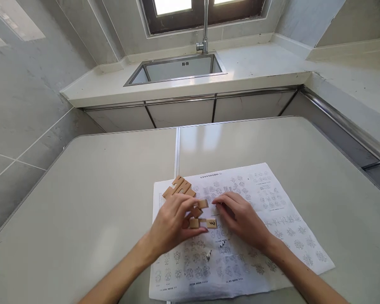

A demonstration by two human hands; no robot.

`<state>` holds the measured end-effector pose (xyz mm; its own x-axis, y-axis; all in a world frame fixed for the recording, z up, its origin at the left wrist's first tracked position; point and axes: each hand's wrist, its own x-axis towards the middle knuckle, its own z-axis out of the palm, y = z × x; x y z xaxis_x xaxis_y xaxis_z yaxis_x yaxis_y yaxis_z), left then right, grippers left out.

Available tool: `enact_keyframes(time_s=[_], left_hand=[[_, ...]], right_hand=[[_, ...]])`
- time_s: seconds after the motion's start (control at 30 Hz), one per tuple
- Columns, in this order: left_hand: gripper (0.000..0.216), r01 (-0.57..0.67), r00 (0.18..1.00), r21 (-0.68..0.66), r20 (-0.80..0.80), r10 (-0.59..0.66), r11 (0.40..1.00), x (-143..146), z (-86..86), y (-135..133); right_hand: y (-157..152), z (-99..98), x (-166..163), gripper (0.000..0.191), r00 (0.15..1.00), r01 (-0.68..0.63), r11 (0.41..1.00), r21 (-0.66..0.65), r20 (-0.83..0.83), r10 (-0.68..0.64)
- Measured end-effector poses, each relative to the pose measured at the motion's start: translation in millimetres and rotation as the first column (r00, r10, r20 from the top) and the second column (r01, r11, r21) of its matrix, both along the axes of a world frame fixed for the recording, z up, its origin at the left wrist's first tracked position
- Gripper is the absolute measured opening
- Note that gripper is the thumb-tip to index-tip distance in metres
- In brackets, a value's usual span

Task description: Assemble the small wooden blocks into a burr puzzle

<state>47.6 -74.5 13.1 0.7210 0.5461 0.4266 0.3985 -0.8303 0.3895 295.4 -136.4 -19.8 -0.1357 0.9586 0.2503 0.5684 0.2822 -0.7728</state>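
Observation:
Notched wooden puzzle pieces [194, 223] are gripped between the thumb and fingers of my left hand [171, 217]; one bears a dark number on its end. Held together, they stick out toward the right, above the printed sheet [285, 211]. My right hand [242, 217] is just to the right of them, apart from the pieces. Its fingers are curled, with thumb and index tips close together and nothing visible in them. More notched wooden pieces [179, 185] lie side by side on the sheet's upper left, just beyond my left hand.
The sheet, covered in small line diagrams, lies on a pale table [114, 190] with a seam [177, 150] running away from me. Beyond the table's far edge are a counter [250, 63], a sink [177, 69] and a faucet [203, 44]. A tiled wall [25, 105] rises on the left.

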Motion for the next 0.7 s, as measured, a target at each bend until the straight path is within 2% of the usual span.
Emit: enact_keyframes(time_s=[0.1, 0.17, 0.37, 0.6, 0.7], left_hand=[[0.062, 0.078, 0.996, 0.003, -0.033, -0.078, 0.997, 8.9, -8.6, -13.4], [0.061, 0.087, 0.994, 0.021, -0.065, -0.086, 0.996, 12.0, -13.0, -18.0], [0.07, 0.005, 0.994, 0.012, -0.113, -0.004, 1.0, 14.9, -18.9, -19.2], [0.081, 0.031, 0.997, -0.007, -0.076, -0.031, 0.999, 8.7, -13.5, -11.2], [0.064, -0.007, 0.999, -0.006, -0.049, 0.007, 1.0, 3.6, -9.8, -5.8]], right_hand=[[0.3, -1.1, 0.0, 0.018, 1.0, 0.016, 1.0, 0.008, -0.014, -0.016], [0.5, -2.2, 0.1, 0.019, 0.999, 0.025, 1.0, 0.016, -0.025, -0.024], [0.2, -2.7, -0.4, 0.02, 0.998, 0.044, 0.998, 0.034, -0.044, -0.043], [-0.6, 4.0, -0.6, 0.015, 0.999, -0.002, 0.999, 0.047, -0.053, 0.005], [-1.9, 6.5, 1.7, 0.006, 0.999, -0.045, 0.995, 0.085, -0.013, 0.047]])
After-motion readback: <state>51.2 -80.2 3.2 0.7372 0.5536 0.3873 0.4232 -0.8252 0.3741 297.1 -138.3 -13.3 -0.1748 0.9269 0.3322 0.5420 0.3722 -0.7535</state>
